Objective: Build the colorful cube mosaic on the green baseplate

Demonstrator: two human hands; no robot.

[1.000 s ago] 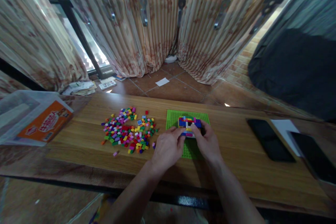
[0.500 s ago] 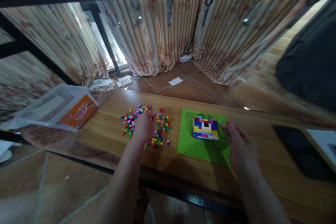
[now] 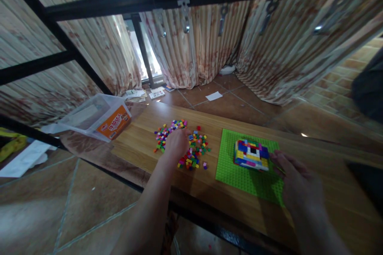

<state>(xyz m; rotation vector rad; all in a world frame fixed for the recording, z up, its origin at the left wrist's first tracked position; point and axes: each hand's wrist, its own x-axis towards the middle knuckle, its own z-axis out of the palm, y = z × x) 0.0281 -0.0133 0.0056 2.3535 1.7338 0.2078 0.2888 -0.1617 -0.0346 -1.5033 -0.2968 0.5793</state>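
Both our hands have come off the brick build (image 3: 251,155), which now rests on the green baseplate (image 3: 229,175) — leaving the left hand (image 3: 176,143) over the loose bricks (image 3: 196,152) on the worktop (image 3: 134,139). Our right hand (image 3: 301,181) is half curled just beside the build; we cannot tell either hand's grip. The see-through bin (image 3: 89,129) stands leftward — contents unclear.
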